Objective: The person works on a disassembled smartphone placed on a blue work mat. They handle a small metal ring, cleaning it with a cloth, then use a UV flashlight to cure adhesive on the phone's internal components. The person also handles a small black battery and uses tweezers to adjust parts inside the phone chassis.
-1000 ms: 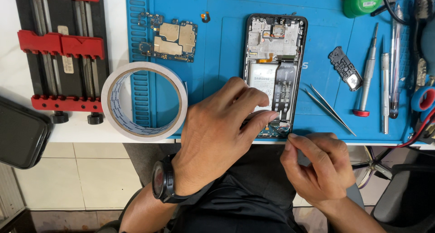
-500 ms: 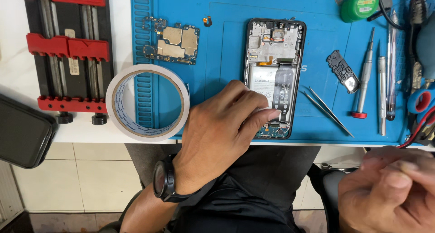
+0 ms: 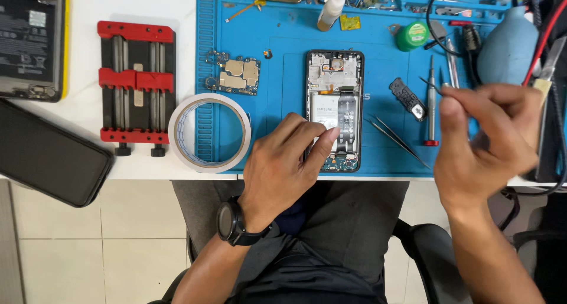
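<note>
An opened phone (image 3: 334,85) with its back off lies on the blue work mat (image 3: 277,38). My left hand (image 3: 283,168), a black watch on its wrist, rests on the phone's lower left corner, with the fingertips on the white battery area. My right hand (image 3: 487,135) is raised over the right side of the mat. Its fingers are pinched on a thin dark pointed tool (image 3: 430,83) that sticks out toward the upper left. A pair of tweezers (image 3: 397,140) lies on the mat between the phone and my right hand.
A circuit board (image 3: 233,76) and a roll of tape (image 3: 209,132) lie left of the phone. A red and black clamp fixture (image 3: 137,88), a black phone (image 3: 47,156) and another opened device (image 3: 29,38) sit further left. Screwdrivers (image 3: 432,106), a small black part (image 3: 407,98), a green tin (image 3: 411,35) and a blue blower (image 3: 508,50) crowd the right.
My right hand has come up from below the table edge to over the right of the mat, now pinching a thin tool. My left hand has stayed on the phone.
</note>
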